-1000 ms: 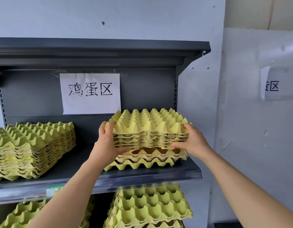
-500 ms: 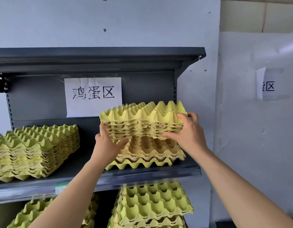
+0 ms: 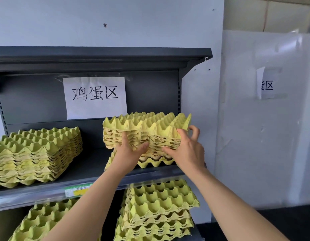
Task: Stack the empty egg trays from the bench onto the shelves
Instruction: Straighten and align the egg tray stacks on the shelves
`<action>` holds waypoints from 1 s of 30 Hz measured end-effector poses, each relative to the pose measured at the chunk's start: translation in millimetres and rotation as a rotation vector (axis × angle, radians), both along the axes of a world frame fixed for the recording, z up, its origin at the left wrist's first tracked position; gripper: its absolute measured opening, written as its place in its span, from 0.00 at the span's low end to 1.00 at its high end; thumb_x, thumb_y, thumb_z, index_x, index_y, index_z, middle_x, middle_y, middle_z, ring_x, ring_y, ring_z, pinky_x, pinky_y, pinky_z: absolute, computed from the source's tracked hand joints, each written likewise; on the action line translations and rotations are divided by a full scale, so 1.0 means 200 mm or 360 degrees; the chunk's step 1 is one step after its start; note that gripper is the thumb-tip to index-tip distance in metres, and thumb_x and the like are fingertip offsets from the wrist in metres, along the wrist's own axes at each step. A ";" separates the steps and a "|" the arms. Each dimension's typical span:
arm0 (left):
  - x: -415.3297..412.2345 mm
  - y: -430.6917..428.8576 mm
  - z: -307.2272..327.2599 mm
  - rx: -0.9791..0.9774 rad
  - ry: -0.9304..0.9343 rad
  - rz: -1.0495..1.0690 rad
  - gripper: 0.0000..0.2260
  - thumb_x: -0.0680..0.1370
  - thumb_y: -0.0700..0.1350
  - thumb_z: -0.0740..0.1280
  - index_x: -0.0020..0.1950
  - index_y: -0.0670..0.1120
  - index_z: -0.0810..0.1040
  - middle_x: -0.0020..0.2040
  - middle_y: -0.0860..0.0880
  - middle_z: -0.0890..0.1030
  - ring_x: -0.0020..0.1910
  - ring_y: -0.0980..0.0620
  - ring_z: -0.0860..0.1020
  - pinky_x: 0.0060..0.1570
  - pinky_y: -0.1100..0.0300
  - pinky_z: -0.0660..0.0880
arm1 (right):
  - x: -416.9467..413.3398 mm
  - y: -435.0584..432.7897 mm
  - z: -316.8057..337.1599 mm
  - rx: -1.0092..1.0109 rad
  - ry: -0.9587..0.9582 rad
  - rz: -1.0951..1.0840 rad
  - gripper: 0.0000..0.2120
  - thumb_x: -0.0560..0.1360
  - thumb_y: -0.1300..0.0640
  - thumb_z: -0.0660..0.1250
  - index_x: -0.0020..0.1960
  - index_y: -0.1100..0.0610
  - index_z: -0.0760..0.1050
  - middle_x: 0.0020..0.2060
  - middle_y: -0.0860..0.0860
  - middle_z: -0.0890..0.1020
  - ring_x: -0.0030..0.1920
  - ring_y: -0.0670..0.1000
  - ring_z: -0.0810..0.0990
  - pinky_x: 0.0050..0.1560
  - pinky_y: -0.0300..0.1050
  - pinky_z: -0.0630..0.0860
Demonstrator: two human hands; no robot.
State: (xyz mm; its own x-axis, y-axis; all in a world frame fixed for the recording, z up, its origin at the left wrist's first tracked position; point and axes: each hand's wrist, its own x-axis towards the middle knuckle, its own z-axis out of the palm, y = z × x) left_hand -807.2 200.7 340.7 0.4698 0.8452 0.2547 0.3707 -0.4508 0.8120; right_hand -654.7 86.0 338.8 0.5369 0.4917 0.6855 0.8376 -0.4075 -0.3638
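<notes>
Left grip (image 3: pixel 128 151) and right grip (image 3: pixel 188 151) are raised forward, fingers (image 3: pixel 182 134) curled, thumbs (image 3: pixel 144 146) pointing toward each other.

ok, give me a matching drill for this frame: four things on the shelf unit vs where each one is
1 paper sign
2 held tray bundle
3 left tray stack
4 price label

a front edge of shelf
b between left hand and right hand
c resting on shelf, left side
d on back panel

Pairs: 1-d, 2-b, 3-c, 4-a

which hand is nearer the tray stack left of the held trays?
Left: left hand grips the lifted trays in front, apart from that stack; right hand holds their right corner, farther off.
</notes>
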 end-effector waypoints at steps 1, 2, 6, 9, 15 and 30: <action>0.00 -0.01 0.00 -0.0053 -0.0023 -0.0029 0.52 0.65 0.75 0.65 0.79 0.58 0.40 0.80 0.41 0.51 0.75 0.39 0.62 0.70 0.43 0.65 | -0.01 0.00 -0.02 -0.0039 -0.0048 0.0007 0.37 0.65 0.32 0.70 0.68 0.49 0.67 0.71 0.55 0.59 0.38 0.50 0.76 0.37 0.40 0.70; 0.00 -0.01 -0.01 -0.0111 -0.0051 -0.0042 0.56 0.60 0.79 0.64 0.78 0.60 0.41 0.80 0.42 0.51 0.74 0.38 0.62 0.68 0.41 0.67 | -0.02 0.00 -0.04 -0.0079 -0.0098 0.0041 0.37 0.67 0.31 0.68 0.69 0.49 0.65 0.72 0.55 0.58 0.37 0.50 0.76 0.36 0.40 0.69; 0.01 -0.07 -0.02 -0.0365 -0.0128 -0.0047 0.59 0.57 0.79 0.65 0.78 0.61 0.38 0.79 0.44 0.54 0.70 0.40 0.68 0.64 0.43 0.73 | 0.03 -0.06 -0.07 -0.0114 -0.0125 0.0390 0.41 0.70 0.32 0.64 0.75 0.40 0.47 0.74 0.52 0.54 0.39 0.50 0.77 0.37 0.40 0.71; 0.07 -0.14 0.00 -0.0492 -0.0222 -0.0106 0.51 0.69 0.68 0.69 0.78 0.59 0.35 0.79 0.44 0.57 0.65 0.40 0.73 0.57 0.47 0.78 | 0.11 -0.09 -0.06 -0.0071 -0.0036 0.0589 0.45 0.71 0.36 0.67 0.77 0.45 0.43 0.73 0.50 0.56 0.53 0.53 0.77 0.47 0.47 0.75; 0.26 -0.29 0.09 -0.0670 -0.0468 0.0054 0.63 0.61 0.64 0.77 0.77 0.55 0.32 0.75 0.41 0.63 0.65 0.37 0.72 0.54 0.40 0.78 | 0.29 -0.13 -0.03 -0.0104 0.0000 0.0940 0.29 0.75 0.46 0.67 0.73 0.51 0.63 0.68 0.45 0.58 0.44 0.49 0.79 0.49 0.46 0.77; 0.47 -0.41 0.07 -0.0379 -0.0615 0.0343 0.66 0.45 0.70 0.78 0.77 0.63 0.47 0.76 0.43 0.62 0.65 0.37 0.72 0.58 0.38 0.75 | 0.74 0.09 0.07 -0.0241 -0.0414 0.1096 0.42 0.65 0.44 0.77 0.74 0.48 0.61 0.72 0.49 0.62 0.73 0.52 0.57 0.73 0.56 0.57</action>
State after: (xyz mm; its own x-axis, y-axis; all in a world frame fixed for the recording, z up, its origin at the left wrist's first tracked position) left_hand -712.9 118.5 354.5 0.1877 0.9685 0.1639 0.0871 -0.1826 0.9793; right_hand -507.7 104.1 353.5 -0.0963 0.7567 0.6466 0.9726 0.2098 -0.1006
